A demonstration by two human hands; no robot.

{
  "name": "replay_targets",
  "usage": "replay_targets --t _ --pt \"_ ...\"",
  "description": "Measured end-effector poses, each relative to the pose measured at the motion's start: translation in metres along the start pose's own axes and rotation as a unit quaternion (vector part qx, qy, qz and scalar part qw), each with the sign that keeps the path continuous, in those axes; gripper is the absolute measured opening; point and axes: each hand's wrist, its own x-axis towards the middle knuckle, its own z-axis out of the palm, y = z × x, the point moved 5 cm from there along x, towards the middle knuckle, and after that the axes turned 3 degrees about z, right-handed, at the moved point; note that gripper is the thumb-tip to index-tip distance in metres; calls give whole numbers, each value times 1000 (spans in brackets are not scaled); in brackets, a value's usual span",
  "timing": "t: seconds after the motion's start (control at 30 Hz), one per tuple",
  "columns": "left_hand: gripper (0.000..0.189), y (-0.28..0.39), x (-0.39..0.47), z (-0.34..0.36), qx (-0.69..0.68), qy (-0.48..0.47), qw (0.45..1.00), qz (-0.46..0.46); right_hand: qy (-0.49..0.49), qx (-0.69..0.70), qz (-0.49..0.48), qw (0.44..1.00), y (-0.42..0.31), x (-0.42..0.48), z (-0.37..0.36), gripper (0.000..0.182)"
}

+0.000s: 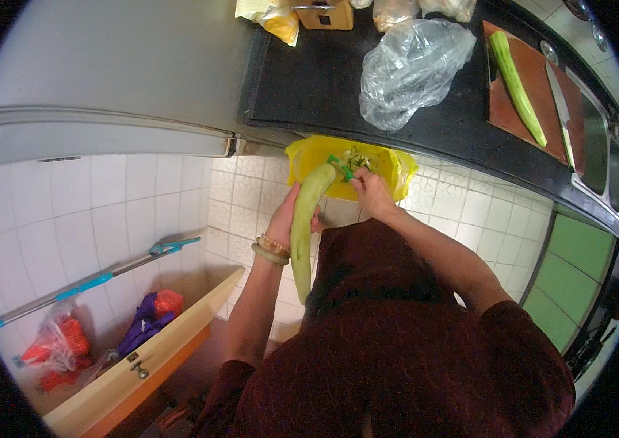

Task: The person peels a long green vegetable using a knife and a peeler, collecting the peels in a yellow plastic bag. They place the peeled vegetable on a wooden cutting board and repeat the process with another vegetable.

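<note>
My left hand (286, 216) is closed around a long, pale green peeled gourd (309, 219), which hangs lengthwise past the bracelets on the wrist. In my right hand (373, 190) is a green-handled peeler (347, 172), its head by the gourd's upper end. Under both sits a bin lined with a yellow plastic bag (304, 156), with green peelings (358, 159) inside. A second peeled gourd (517, 87) lies on a reddish-brown cutting board (547, 71) on the counter, beside a kitchen knife (559, 109).
The dark countertop (309, 82) runs above the bin and bears a crumpled clear plastic bag (413, 68). A metal sink (597, 148) is at the far right. A wooden door (161, 345) with a knob and a blue-and-grey pole (117, 271) are at the lower left.
</note>
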Motion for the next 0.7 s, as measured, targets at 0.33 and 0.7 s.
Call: replay_targets --t 0.33,0.7 --pt "52 -2 0 -13 30 60 998 10 -35 -88 -135 986 -23 -13 -25 56" --pt "50 -6 3 -17 -15 61 998 11 -141 -279 -81 947 -1 16 -25 64"
